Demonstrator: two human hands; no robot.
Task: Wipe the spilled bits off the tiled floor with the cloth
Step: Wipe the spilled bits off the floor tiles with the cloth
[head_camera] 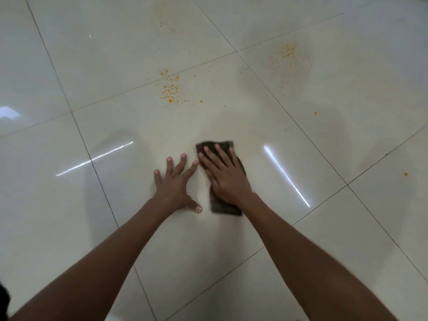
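A dark folded cloth (223,208) lies flat on the glossy cream tiled floor (278,228). My right hand (223,173) presses down on it with the fingers spread flat, covering its middle. My left hand (176,181) rests beside it, palm down on the bare tile, fingers apart, holding nothing. Ahead of both hands lies a patch of orange spilled bits (171,90). A second, paler patch of bits (287,53) sits further off to the right. A faint third scatter (165,20) shows at the top.
Single orange crumbs lie at the right (315,113) and far right (405,174). Dark grout lines cross the floor diagonally. Bright light reflections streak the tiles on both sides of the hands.
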